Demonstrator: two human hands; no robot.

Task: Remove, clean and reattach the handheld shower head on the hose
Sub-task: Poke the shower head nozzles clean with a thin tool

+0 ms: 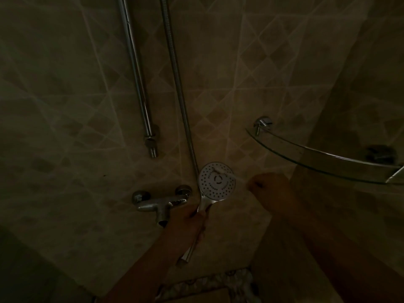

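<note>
Against the tiled wall, dim light:
Hose [175, 68]: hangs from 12 o'clock down to the head's handle.
Head [217, 180]: centre, face toward camera, beside the mixer [160, 203] at its 9 o'clock.
Left hand [189, 219]: grips the handle at 6 o'clock.
Right hand [270, 185]: curled, apparently empty, at 3 o'clock.
Advice: steady the handle, turn the hose nut gently.
</note>
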